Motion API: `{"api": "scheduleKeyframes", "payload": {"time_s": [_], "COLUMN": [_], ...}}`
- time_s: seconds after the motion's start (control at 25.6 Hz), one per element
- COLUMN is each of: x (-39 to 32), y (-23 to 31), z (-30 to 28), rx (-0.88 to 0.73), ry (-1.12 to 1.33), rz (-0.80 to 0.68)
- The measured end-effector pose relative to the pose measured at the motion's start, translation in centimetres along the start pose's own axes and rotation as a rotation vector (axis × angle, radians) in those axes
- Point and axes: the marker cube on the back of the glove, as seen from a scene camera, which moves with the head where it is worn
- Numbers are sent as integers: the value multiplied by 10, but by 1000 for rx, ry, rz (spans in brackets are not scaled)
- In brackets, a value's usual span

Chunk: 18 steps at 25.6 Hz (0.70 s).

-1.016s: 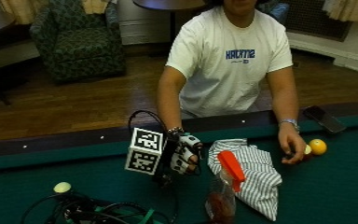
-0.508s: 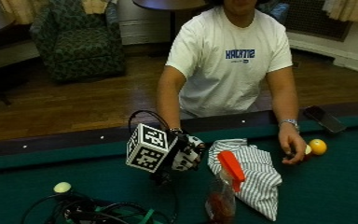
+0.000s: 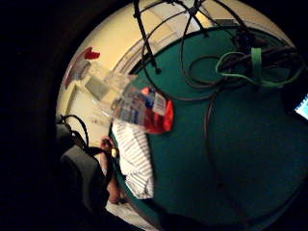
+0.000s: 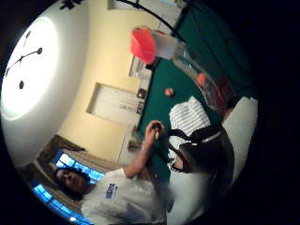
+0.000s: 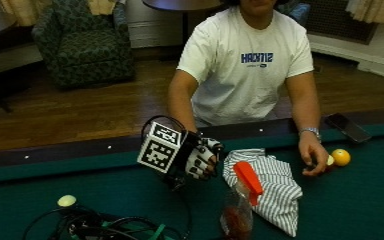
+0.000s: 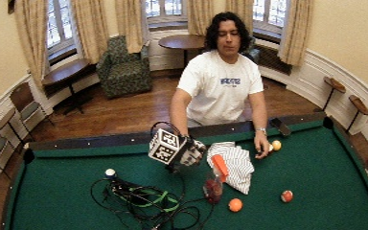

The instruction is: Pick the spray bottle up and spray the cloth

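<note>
A clear spray bottle (image 5: 237, 216) with an orange-red trigger head (image 5: 248, 182) stands upright on the green felt, against the near edge of a striped cloth (image 5: 269, 189). The cloth lies bunched on the felt by the far rail. My gloved right hand (image 5: 199, 160) hovers just left of the bottle, palm turned toward it, fingers loosely curled and holding nothing. Both palm views show the bottle (image 3: 129, 100) (image 4: 183, 56) close by, with the cloth (image 3: 136, 159) (image 4: 188, 117) beyond it. The bare left hand (image 5: 312, 160) rests on the felt right of the cloth.
A yellow ball (image 5: 340, 157) lies beside the bare hand and a phone (image 5: 347, 127) on the rail. A tangle of cables (image 5: 105, 227) and a white ball (image 5: 66, 200) sit at the near left. Orange (image 6: 235, 204) and red (image 6: 286, 196) balls lie near right.
The gloved hand has turned at the wrist and edged slightly toward the bottle. Bottle, cloth and bare hand have stayed put.
</note>
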Motion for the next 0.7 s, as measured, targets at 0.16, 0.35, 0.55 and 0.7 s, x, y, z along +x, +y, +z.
{"api": "scheduleKeyframes", "payload": {"time_s": [0.16,0.35,0.55,0.7], "x": [-11,-8,-4,-2], "y": [2,6,-9,-18], "z": [1,6,12,20], "rx": [33,88,113,116], "ry": [-61,-10,-75,-112], "rz": [-34,-14,55,85]}}
